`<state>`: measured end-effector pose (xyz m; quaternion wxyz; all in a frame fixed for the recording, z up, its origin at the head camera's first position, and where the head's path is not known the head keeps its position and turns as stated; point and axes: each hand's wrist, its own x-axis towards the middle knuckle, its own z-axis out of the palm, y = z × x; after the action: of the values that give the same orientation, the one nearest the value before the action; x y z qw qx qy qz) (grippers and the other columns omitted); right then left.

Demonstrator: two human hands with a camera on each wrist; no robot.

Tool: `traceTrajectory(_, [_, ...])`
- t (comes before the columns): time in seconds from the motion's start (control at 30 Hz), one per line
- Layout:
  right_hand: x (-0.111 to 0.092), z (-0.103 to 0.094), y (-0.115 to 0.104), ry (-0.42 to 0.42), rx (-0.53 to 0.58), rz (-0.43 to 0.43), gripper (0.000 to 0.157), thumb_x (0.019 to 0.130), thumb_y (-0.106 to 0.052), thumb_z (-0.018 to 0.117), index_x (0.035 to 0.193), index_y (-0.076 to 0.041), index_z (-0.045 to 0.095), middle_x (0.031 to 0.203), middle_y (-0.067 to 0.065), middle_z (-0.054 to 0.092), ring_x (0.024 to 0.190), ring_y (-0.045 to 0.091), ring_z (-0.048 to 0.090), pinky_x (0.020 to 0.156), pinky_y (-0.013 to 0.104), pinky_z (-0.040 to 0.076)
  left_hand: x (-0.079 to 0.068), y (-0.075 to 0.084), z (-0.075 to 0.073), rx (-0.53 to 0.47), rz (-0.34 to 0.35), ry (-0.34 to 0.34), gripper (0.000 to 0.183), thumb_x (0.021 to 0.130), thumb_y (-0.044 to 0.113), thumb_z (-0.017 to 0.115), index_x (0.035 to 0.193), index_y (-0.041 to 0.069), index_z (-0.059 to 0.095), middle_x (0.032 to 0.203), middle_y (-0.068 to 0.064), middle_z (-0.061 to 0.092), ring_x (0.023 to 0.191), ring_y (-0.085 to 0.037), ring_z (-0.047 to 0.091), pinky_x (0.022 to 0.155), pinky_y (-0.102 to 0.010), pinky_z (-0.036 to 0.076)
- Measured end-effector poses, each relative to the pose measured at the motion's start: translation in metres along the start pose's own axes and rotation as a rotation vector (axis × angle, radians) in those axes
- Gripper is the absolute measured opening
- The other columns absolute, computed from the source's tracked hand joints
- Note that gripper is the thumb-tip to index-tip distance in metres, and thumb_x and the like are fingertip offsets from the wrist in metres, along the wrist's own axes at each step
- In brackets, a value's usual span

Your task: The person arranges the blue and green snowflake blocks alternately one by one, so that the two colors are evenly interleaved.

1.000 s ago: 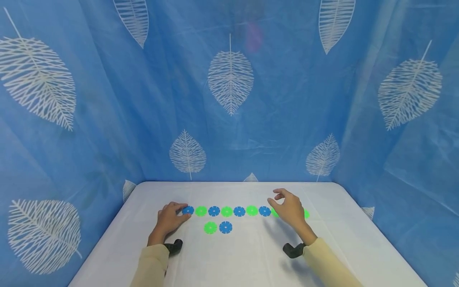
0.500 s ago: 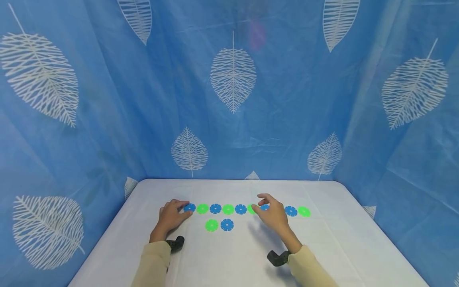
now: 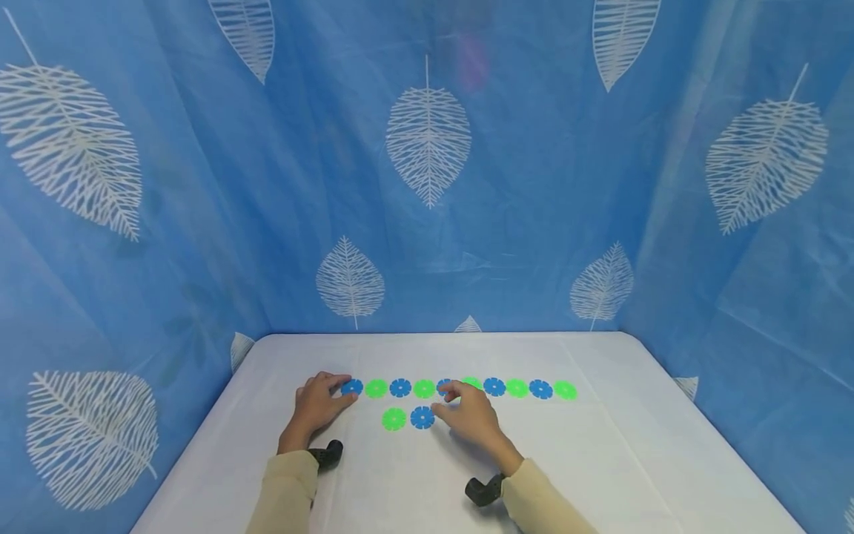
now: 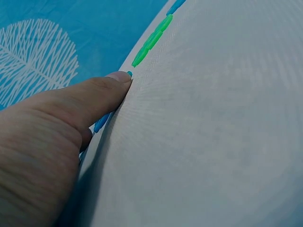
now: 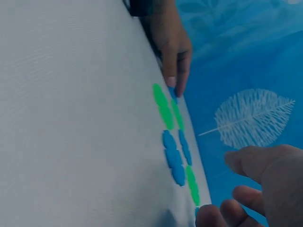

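Several flat, notched snowflake discs, blue and green by turns, lie in a row across the table, the leftmost a blue disc [image 3: 352, 387]. My left hand [image 3: 316, 406] has thumb and forefinger at opposite edges of it, pinching it where it lies; this hand also appears in the right wrist view [image 5: 175, 54]. Below the row lie a green disc [image 3: 394, 419] and another blue disc [image 3: 422, 417]. My right hand [image 3: 472, 417] hovers just right of that blue disc, thumb and forefinger curved and apart with nothing between them. It partly covers a blue and a green disc in the row.
A white cloth covers the table [image 3: 400, 489]. Blue curtains [image 3: 520, 185] with white leaf prints stand behind it and on both sides. The row reaches right to a green disc [image 3: 565, 390]. A black band with a camera [image 3: 485, 490] sits on the right wrist.
My right hand has moved left from the right end of the row to the blue disc below it, uncovering discs at the right. The left hand stays put.
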<state>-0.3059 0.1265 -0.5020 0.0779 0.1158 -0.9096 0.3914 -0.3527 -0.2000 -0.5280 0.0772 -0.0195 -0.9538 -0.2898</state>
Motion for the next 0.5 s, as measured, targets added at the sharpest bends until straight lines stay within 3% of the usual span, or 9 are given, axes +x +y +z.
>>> traceTrajectory(0.2, [-0.002, 0.014, -0.001, -0.076, -0.068, -0.015, 0.042, 0.085, -0.040, 0.077, 0.118, -0.015, 0.071, 0.098, -0.002, 0.069, 0.081, 0.011, 0.060, 0.063, 0.029, 0.046, 0.004, -0.001, -0.001, 0.006, 0.011, -0.004, 0.052, 0.087, 0.044, 0.075, 0.132, 0.020, 0.067, 0.125, -0.011, 0.062, 0.119, -0.032, 0.053, 0.094, -0.051, 0.034])
traceTrajectory(0.5, [0.002, 0.019, -0.001, -0.122, -0.098, -0.020, 0.052, 0.081, -0.044, 0.080, 0.121, -0.014, 0.069, 0.105, 0.001, 0.072, 0.093, 0.019, 0.067, 0.073, 0.038, 0.052, 0.004, -0.002, -0.001, 0.005, 0.019, -0.001, 0.052, 0.086, 0.044, 0.075, 0.131, 0.019, 0.068, 0.125, -0.012, 0.062, 0.118, -0.033, 0.054, 0.092, -0.050, 0.034])
